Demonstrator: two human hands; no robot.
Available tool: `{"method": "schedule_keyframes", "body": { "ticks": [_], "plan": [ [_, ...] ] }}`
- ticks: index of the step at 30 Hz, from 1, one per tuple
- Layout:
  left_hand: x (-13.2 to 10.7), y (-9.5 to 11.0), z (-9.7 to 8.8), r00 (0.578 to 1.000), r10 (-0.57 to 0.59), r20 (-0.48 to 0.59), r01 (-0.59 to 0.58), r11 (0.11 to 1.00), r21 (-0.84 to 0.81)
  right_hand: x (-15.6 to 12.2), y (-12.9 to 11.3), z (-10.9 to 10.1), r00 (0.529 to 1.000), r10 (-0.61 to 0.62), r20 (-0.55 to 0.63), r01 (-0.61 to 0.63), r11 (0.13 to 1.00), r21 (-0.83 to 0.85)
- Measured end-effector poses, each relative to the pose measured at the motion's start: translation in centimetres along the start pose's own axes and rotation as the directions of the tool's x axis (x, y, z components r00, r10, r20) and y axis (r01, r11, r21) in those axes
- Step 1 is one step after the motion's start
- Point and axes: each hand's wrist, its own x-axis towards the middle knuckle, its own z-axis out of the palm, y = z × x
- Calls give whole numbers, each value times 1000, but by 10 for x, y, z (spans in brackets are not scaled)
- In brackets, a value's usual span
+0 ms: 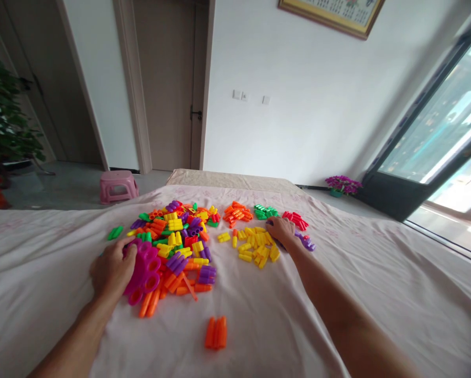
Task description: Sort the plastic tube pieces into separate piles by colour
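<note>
My left hand is closed around the edge of a magenta plastic piece with ring-shaped openings, at the left side of a mixed heap of plastic building blocks. My right hand reaches forward with curled fingers, and a bit of a purple block shows at its fingertips. Around it lie yellow blocks, green blocks, red blocks and purple blocks, partly hidden by the hand and wrist. A group of orange blocks sits farther left.
A pale cloth covers the table. Orange blocks lie near the front, and a green block sits left of the heap. Beyond the table are a pink stool, a potted plant and purple flowers.
</note>
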Motion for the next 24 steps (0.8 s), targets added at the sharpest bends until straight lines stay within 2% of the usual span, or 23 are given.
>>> {"method": "schedule_keyframes", "body": {
  "ticks": [5,11,14,16,18,19,21,24],
  "plan": [
    [0,0,-1,1000,-9,7,9,1000,3,-10,10,-1,998,-54,44,61,982,-179],
    [0,1,-1,1000,7,-9,-7,1000,-1,-20,16,-11,997,-41,65,57,960,-273],
    [-1,2,-1,1000,5,-6,-5,1000,-1,-25,5,-16,998,-64,10,65,958,-280],
    [-1,2,-2,1000,5,-5,-5,1000,-3,-30,-13,-19,987,-155,-47,139,960,-241],
    [-1,2,-1,1000,9,-12,-9,1000,-8,-40,-38,-18,950,-311,-40,301,941,-157],
    [-1,1,-1,1000,12,-15,-12,1000,-10,-46,-52,-16,915,-403,-7,400,911,-101],
    [-1,1,0,1000,16,-18,-16,1000,-11,-60,-79,-8,811,-582,60,583,812,3],
    [-1,0,0,1000,25,-18,-25,1000,-13,-80,-110,11,688,-717,112,717,696,49]
  ]
}}
